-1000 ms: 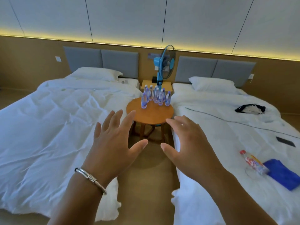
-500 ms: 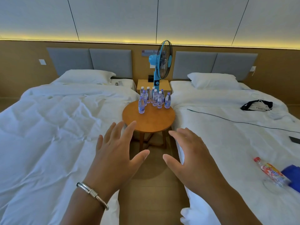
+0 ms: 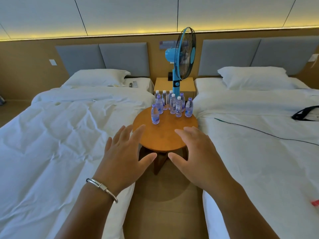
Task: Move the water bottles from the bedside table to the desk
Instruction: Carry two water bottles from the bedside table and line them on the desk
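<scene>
Here, in the head view, I have both hands out over the gap between two beds, empty and held apart. My left hand (image 3: 124, 157) has its fingers spread and straight, with a bracelet (image 3: 101, 188) on the wrist; my right hand (image 3: 195, 156) is likewise flat and loose, gripping nothing. I judge they are raised this way to be ready for a two-handed pick, one bottle each.

The bottles (image 3: 172, 105) stand upright in a tight cluster on the far half of the round table (image 3: 164, 137), near my fingertips but not touching them. One bottle (image 3: 155, 114) stands a little nearer and to the left, apart from the group, so I would take it first with the left hand. Crowding among the others could tip a neighbour if I reach carelessly.

Beyond the table a blue fan (image 3: 183, 54) rises in front of a square nightstand (image 3: 174, 86). On the right bed a black cable (image 3: 259, 131) and a dark bag (image 3: 305, 113) lie well clear. The desk is not in view.
</scene>
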